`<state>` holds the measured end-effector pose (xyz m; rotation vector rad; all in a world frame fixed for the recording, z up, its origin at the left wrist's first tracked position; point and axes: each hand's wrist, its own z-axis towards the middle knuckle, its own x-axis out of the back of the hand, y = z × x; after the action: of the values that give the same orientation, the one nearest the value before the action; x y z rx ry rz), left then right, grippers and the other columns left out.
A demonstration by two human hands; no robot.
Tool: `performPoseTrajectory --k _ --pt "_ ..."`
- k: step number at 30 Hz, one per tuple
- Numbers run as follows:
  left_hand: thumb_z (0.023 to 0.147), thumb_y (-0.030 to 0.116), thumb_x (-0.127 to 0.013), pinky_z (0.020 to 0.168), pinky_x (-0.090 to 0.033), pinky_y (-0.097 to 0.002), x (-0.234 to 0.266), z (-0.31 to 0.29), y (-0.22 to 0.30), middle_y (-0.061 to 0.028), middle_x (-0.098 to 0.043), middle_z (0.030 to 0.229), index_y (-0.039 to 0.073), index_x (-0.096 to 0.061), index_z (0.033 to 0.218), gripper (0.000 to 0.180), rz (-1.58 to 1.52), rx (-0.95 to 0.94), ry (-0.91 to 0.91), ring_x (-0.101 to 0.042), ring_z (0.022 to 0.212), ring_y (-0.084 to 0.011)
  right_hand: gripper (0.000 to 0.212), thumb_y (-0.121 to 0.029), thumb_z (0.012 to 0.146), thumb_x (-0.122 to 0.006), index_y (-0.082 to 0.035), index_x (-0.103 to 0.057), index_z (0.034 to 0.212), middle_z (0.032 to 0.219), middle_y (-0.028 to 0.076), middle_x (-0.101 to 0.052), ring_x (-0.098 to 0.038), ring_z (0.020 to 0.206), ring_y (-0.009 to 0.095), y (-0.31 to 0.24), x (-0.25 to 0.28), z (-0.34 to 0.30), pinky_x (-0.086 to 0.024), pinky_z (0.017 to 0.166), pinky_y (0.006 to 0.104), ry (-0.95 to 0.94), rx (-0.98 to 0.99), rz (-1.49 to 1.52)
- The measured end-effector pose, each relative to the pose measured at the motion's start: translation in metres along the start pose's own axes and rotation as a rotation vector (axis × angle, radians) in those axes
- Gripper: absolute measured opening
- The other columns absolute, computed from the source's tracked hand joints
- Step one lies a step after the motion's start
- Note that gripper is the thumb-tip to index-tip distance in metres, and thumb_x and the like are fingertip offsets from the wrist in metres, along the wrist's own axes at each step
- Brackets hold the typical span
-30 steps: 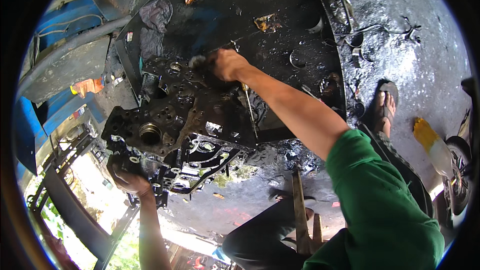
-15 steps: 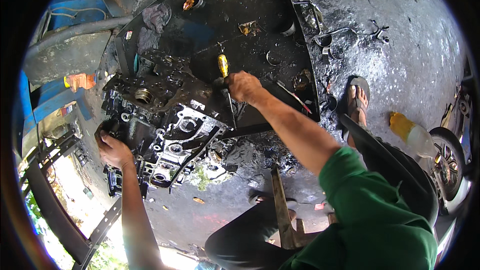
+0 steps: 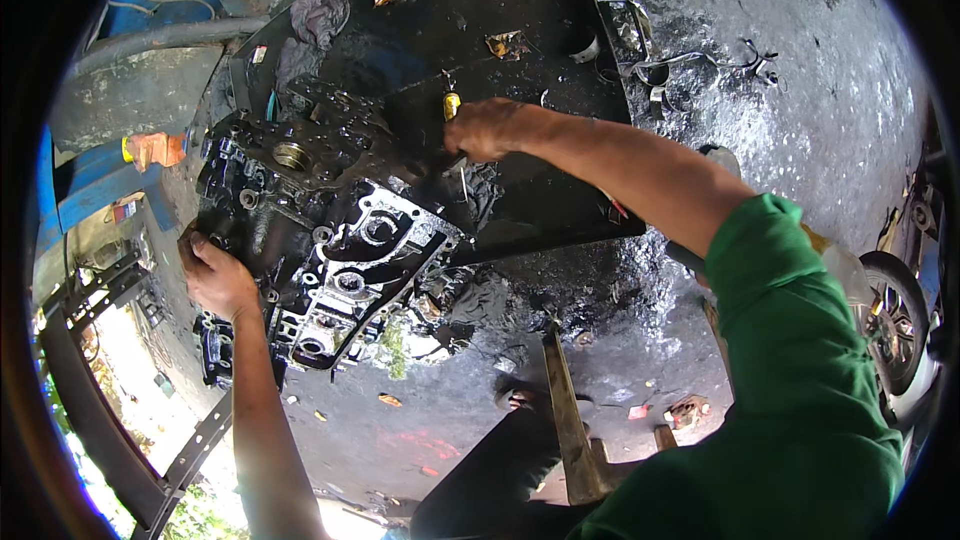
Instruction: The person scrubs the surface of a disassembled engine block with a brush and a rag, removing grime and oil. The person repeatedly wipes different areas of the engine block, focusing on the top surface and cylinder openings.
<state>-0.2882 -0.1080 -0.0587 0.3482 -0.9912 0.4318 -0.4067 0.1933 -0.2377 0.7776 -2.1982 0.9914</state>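
A dark, oily engine block stands on the left, its bare metal face turned towards me. My left hand is closed over the block's left edge, with the fingertips partly hidden in shadow. Beyond the block's right side, my right hand is closed on a screwdriver with a yellow handle. The handle's end sticks out above my fist. Below the fist a short length of thin shaft shows, pointing down near the block's corner. My fingers hide the middle of the screwdriver.
A black, oily metal tray extends behind the block, holding metal rings, a crumpled rag and scraps. Rings and a bent metal part lie on the floor at right. A wheel stands far right. A wooden bar rises near my legs.
My right hand has moved up and slightly left with the screwdriver, and the forearm has swung higher. It now covers the sandalled foot. My left hand stays on the block.
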Motion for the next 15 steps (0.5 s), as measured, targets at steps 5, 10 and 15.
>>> performPoseTrajectory --k 5,10,15 --pt "0.096 0.038 -0.039 0.074 -0.05 -0.0488 -0.002 -0.001 -0.004 -0.0166 -0.07 0.101 0.01 -0.069 0.109 0.043 -0.01 0.035 0.004 -0.067 0.088 -0.0379 0.024 -0.017 0.091 -0.052 -0.016 -0.066 0.11 0.107 0.009 -0.069 -0.066 0.103 0.026 -0.004 -0.026 -0.001 -0.055 0.085 0.0411 0.199 -0.081 0.099" --pt "0.096 0.039 -0.04 0.074 -0.051 -0.0481 -0.003 0.0 -0.005 -0.0157 -0.07 0.102 0.01 -0.069 0.109 0.043 0.002 0.053 0.005 -0.067 0.088 -0.037 0.023 -0.015 0.089 -0.057 -0.014 -0.068 0.108 0.102 0.008 -0.072 -0.069 0.098 0.026 -0.035 -0.036 0.005 -0.057 0.081 0.0375 0.22 -0.369 0.319" --pt "0.097 0.04 -0.039 0.074 -0.051 -0.0477 -0.003 0.003 -0.011 -0.0154 -0.07 0.104 0.01 -0.069 0.111 0.045 0.017 0.018 0.0 -0.067 0.089 -0.037 0.028 -0.016 0.092 -0.05 -0.016 -0.066 0.114 0.105 0.009 -0.07 -0.068 0.099 0.027 -0.009 -0.015 -0.011 -0.054 0.09 0.038 0.222 -0.115 0.286"
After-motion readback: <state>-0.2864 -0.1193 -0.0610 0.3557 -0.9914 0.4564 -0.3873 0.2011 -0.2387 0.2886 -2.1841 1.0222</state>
